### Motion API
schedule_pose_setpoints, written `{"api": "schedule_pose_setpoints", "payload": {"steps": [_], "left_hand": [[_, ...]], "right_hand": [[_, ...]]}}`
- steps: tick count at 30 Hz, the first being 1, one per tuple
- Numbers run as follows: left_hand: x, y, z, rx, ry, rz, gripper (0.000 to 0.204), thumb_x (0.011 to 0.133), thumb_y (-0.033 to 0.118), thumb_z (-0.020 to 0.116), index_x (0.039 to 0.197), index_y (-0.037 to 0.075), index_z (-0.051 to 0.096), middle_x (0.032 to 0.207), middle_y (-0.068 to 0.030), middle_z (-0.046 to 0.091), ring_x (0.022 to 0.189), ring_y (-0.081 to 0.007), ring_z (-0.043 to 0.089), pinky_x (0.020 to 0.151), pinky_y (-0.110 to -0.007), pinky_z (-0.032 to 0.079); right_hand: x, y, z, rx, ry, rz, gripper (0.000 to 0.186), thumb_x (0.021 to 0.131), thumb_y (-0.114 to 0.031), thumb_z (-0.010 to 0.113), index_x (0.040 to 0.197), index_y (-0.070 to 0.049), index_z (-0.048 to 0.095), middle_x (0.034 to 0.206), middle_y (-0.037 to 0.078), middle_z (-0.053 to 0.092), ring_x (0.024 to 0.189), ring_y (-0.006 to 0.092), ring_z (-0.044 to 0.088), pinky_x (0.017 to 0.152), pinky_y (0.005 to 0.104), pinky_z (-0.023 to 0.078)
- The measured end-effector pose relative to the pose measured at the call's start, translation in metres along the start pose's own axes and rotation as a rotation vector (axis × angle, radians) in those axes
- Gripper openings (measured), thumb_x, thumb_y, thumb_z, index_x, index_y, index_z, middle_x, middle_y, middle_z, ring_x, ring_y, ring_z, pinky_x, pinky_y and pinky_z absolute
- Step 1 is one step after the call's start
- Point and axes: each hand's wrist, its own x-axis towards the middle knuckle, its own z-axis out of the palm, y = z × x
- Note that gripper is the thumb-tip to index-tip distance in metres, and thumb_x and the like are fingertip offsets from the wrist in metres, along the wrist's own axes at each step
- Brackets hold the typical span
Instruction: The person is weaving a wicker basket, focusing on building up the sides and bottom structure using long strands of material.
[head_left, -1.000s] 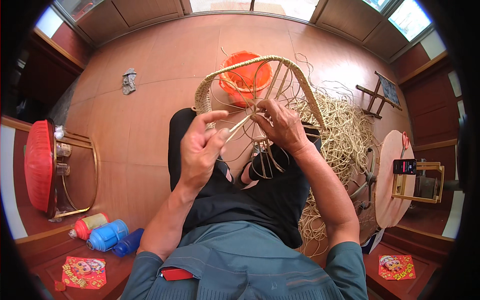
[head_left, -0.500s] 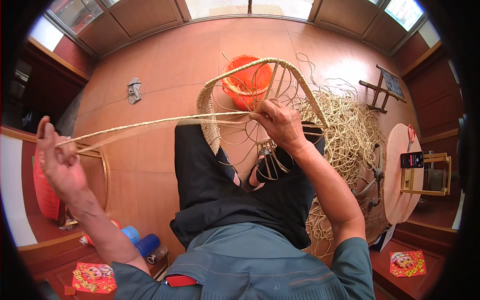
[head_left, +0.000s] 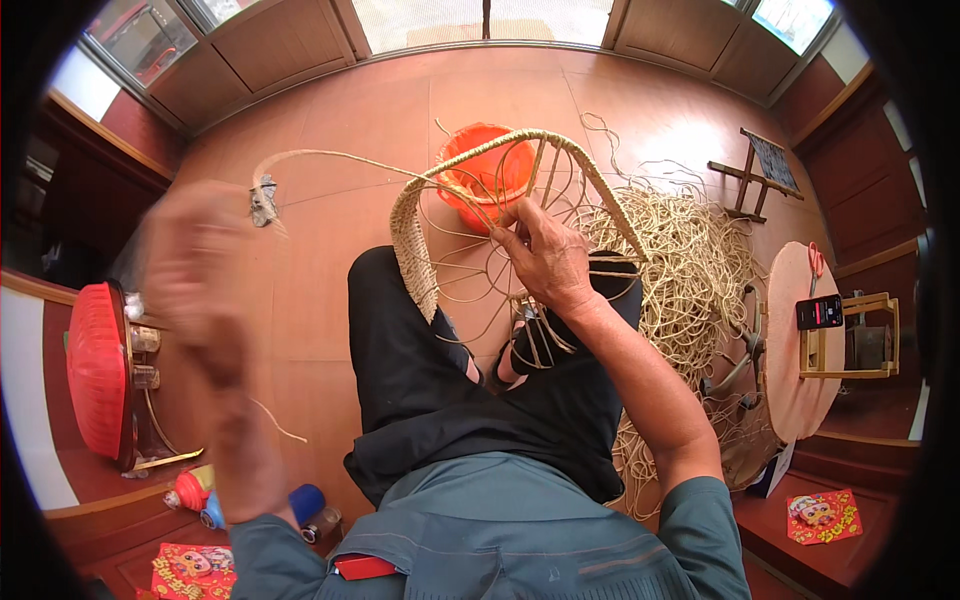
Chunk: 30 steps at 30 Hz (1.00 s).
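An unfinished piece of straw-coloured cord weaving (head_left: 409,240), with a curved woven rim and open loops of cord inside it, stands over my knees. My right hand (head_left: 548,258) is closed, its thumb and fingers pinching cord among these loops. From there a long twisted cord (head_left: 350,160) arcs out to the left above the floor. My left hand (head_left: 190,255) is raised at the left and smeared by motion, so its fingers and any hold on the cord cannot be made out. A cord end (head_left: 285,423) shows beside my left forearm.
Behind the weaving stands an orange bucket (head_left: 505,160). A big heap of loose cord (head_left: 695,285) lies right of my legs, near a folding stool (head_left: 757,180). A round wooden tabletop (head_left: 785,390) carries red-handled scissors (head_left: 817,262) and a phone (head_left: 820,312). At left is a red domed cover (head_left: 95,370).
The cord, stretched taut between both hands before, now curves slack to the left. My left hand has swung up and inward. The right hand keeps its pinch, having shifted only slightly.
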Motion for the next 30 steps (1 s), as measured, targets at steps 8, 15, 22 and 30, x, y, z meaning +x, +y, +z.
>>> {"api": "schedule_pose_setpoints", "payload": {"steps": [8,15,22,30], "left_hand": [[-0.106,-0.035,0.197,-0.779,-0.309,-0.948,0.042,0.111,0.018,0.071,0.146,-0.004,0.062,0.115,-0.0077,0.074,0.089,-0.0087,0.068,0.071,-0.022,0.057],[-0.093,-0.058,0.243,-0.966,-0.156,-1.051,0.034,0.107,0.019,0.075,0.137,0.011,0.061,0.095,0.0046,0.064,0.063,-0.0019,0.054,0.048,-0.018,0.038],[-0.122,-0.087,0.228,-0.814,-0.162,-1.005,0.022,0.115,0.028,0.07,0.125,0.008,0.068,0.092,0.0059,0.06,0.072,-0.0005,0.055,0.057,-0.019,0.044],[-0.106,-0.067,0.207,0.244,-0.798,-0.419,0.03,0.108,0.029,0.067,0.109,0.0,0.076,0.102,-0.0211,0.075,0.087,-0.0437,0.07,0.084,-0.052,0.054]], "right_hand": [[-0.002,-0.001,0.003,-0.038,0.029,-0.008,0.022,0.105,-0.025,0.076,0.116,-0.012,0.062,0.093,0.014,0.075,0.081,0.0372,0.078,0.068,0.0497,0.057],[-0.005,0.006,0.008,0.139,0.131,-0.089,0.014,0.105,-0.018,0.073,0.116,-0.012,0.066,0.099,0.019,0.076,0.093,0.0423,0.078,0.075,0.0525,0.06],[-0.005,0.009,0.013,0.087,0.165,-0.14,0.021,0.106,-0.023,0.072,0.11,-0.007,0.059,0.092,0.017,0.074,0.087,0.0389,0.077,0.073,0.0507,0.06],[-0.005,0.015,0.016,0.015,0.047,-0.106,0.034,0.103,-0.022,0.071,0.129,-0.002,0.063,0.107,0.017,0.075,0.099,0.0365,0.08,0.084,0.0472,0.062]]}}
